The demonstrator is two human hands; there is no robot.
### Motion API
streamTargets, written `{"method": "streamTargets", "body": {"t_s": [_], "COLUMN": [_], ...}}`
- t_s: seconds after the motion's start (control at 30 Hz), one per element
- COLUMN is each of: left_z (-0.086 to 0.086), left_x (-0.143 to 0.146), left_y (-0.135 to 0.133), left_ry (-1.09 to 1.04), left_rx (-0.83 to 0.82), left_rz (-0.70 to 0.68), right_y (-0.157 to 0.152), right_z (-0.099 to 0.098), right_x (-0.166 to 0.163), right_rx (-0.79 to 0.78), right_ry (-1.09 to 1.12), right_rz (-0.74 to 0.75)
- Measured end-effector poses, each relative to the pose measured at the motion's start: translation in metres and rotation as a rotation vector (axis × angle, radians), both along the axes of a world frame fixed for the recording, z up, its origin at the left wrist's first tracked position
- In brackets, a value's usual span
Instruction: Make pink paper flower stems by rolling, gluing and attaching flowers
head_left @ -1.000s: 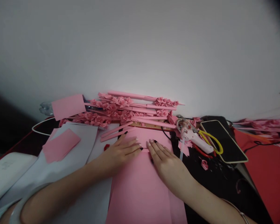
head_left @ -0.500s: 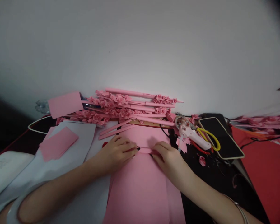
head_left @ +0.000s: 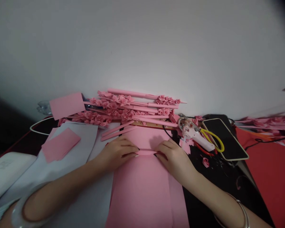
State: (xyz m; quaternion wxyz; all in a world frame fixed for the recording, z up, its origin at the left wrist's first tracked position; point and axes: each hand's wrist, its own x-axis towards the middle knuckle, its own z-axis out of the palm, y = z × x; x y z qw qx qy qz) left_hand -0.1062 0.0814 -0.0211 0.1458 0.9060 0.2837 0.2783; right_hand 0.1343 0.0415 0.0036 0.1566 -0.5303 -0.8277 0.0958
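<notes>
My left hand (head_left: 121, 152) and my right hand (head_left: 172, 155) pinch the two ends of a narrow pink paper roll (head_left: 146, 152), which lies crosswise between them. Thumbs press from the near side, fingers from the far side. Only the middle of the roll shows; its ends are hidden in my hands. Beneath it, long pink paper sheets (head_left: 142, 193) run toward me. I cannot tell whether the roll is still joined to the top sheet. Two thin pink paper tubes (head_left: 118, 133) lie just beyond my left hand.
Pink paper flower stems (head_left: 123, 101) are piled along the wall. To the right lie a white glue gun (head_left: 199, 139), yellow-handled pliers (head_left: 216, 141), a phone (head_left: 225, 139) and red paper (head_left: 270, 177). On the left are pink paper pieces (head_left: 60, 145), white sheets (head_left: 85, 134) and a white box-like object (head_left: 9, 171).
My left hand has shifted slightly left along the roll, and its fingers now pinch the end. My right hand has barely moved. The view has shifted slightly.
</notes>
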Motion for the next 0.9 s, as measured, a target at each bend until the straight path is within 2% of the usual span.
{"method": "streamTargets", "body": {"t_s": [0.23,0.43,0.7,0.9], "left_z": [0.004,0.003,-0.0021,0.0014], "left_x": [0.0009,-0.0023,-0.0021,-0.004], "left_y": [-0.0033,-0.0045,-0.0045,-0.0057], "left_ry": [-0.005,0.061,-0.021,0.081], "left_rx": [-0.036,0.054,0.061,0.126], "left_rz": [-0.032,-0.035,-0.049,-0.032], "right_y": [0.0033,0.0053,0.0072,0.004], "right_z": [0.001,-0.001,-0.0022,-0.0025], "right_x": [0.0069,0.0097,0.0081,0.0099], "right_rx": [0.016,0.067,0.047,0.161], "right_ry": [-0.017,-0.068,0.03,-0.089], "right_rz": [0.094,0.196,0.193,0.236]}}
